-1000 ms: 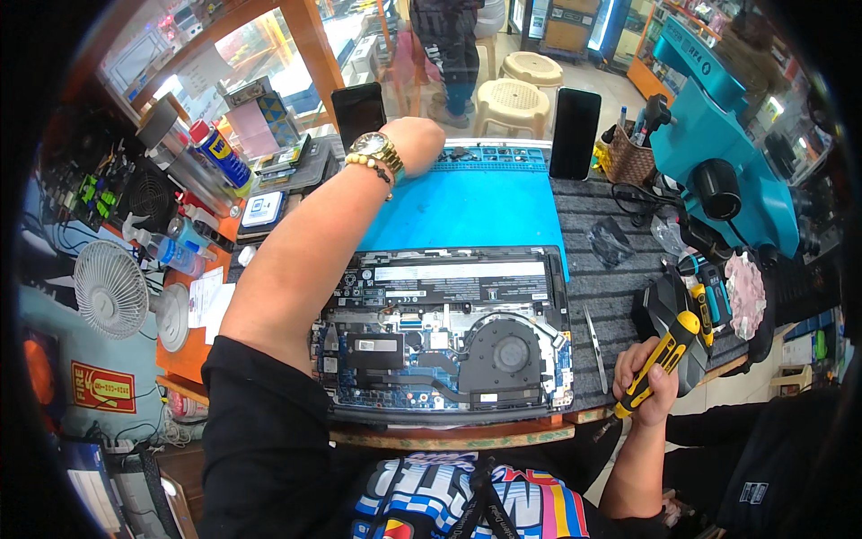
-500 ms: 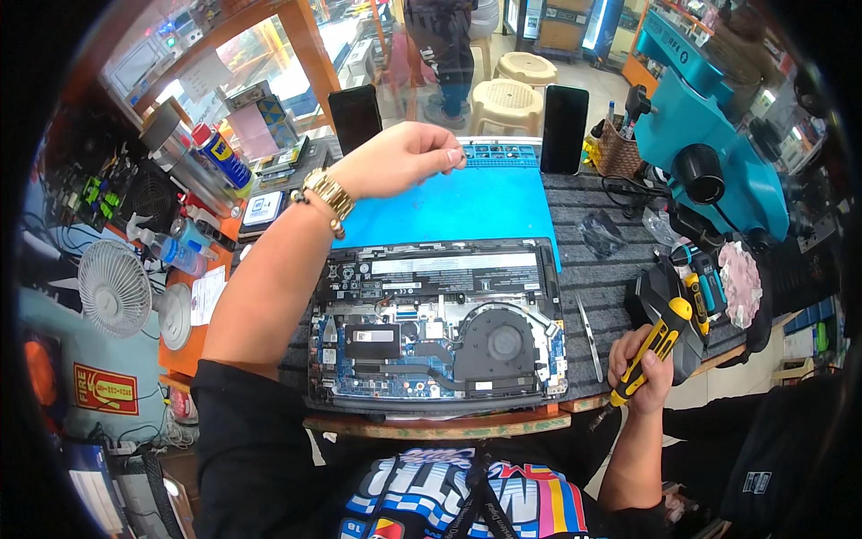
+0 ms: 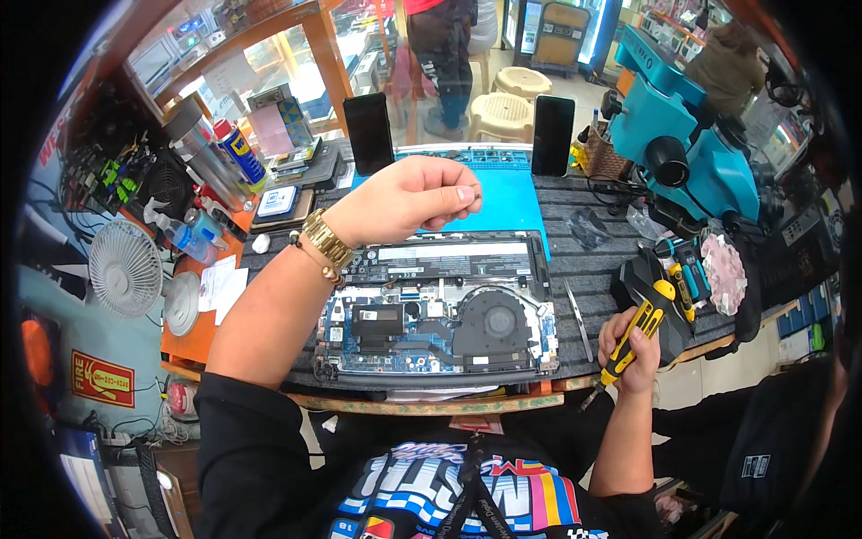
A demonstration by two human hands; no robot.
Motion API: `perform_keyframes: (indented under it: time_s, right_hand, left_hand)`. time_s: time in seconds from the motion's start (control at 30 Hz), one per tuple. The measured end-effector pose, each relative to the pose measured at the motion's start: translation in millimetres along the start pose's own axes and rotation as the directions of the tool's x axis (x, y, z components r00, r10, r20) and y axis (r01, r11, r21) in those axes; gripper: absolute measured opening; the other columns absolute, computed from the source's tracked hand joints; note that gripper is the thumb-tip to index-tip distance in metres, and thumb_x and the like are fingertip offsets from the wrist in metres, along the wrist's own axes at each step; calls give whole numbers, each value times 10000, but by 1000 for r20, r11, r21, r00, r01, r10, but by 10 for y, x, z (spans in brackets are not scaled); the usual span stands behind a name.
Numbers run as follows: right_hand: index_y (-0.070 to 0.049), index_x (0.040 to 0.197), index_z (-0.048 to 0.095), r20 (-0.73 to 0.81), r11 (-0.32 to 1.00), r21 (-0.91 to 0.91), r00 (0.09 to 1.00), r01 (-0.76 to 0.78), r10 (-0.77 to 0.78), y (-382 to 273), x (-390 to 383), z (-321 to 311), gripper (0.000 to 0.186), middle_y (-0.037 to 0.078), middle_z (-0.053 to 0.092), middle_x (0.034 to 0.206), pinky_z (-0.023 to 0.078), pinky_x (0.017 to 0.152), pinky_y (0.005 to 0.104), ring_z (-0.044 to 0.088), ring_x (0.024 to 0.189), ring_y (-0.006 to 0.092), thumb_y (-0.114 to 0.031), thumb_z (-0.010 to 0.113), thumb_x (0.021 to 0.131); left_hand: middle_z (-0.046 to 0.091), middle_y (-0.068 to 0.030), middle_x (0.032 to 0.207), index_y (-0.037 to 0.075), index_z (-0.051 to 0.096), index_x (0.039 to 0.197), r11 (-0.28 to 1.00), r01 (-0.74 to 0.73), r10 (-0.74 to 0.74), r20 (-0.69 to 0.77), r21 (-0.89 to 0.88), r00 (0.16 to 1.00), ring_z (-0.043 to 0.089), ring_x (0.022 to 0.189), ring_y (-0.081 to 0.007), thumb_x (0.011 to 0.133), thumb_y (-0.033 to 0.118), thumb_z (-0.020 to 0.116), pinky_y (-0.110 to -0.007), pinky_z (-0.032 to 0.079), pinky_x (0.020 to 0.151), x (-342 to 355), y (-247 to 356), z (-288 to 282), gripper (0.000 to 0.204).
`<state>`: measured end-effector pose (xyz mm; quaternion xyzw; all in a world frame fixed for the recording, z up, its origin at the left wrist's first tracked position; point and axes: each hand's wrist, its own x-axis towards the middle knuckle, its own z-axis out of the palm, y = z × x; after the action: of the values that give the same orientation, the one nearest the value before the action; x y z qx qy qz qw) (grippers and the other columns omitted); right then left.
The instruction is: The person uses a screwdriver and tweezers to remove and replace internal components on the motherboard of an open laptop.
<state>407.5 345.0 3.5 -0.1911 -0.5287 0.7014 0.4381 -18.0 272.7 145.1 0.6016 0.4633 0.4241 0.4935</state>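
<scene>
An opened laptop lies before me with its insides showing: a long black battery along the far side, a round fan at the right, and a blue circuit board. Above the battery's far edge hangs my left hand, thumb and forefinger pinched together. A tiny dark speck shows at the fingertips, too small to name. My right hand grips a yellow and black screwdriver at the laptop's right, its shaft tilted down toward me and apart from the laptop.
Beyond the laptop lies a blue mat, with two phones standing upright behind. Tweezers rest on the grey ribbed cloth. A teal microscope stands at right, a small fan and spray bottles at left.
My left hand has come back toward me, from over the mat to near the battery's far edge, still pinched. My right hand keeps hold of the screwdriver. The view has shifted slightly.
</scene>
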Motion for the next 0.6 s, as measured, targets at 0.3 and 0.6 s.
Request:
perform_keyframes:
  time_s: [0.3,0.6]
  right_hand:
    - [-41,1058,565,-17,999,40,1000,-19,20,-9,15,-5,360,122,587,783,469,518,304,565,668,192,-374,697,1028]
    - [16,1333,596,-109,993,-81,991,-87,78,-22,29,50,521,139,649,754,480,526,291,589,581,167,-457,518,1128]
  left_hand:
    - [805,-247,1013,-37,800,991,347,328,145,-396,879,907,779,932,-422,1010,194,678,-488,621,877,660,-654,-706,262]
    - [788,-303,1140,-18,830,1011,191,483,211,-517,854,830,775,1091,-467,963,116,662,-547,617,994,1170,-1097,-802,221]
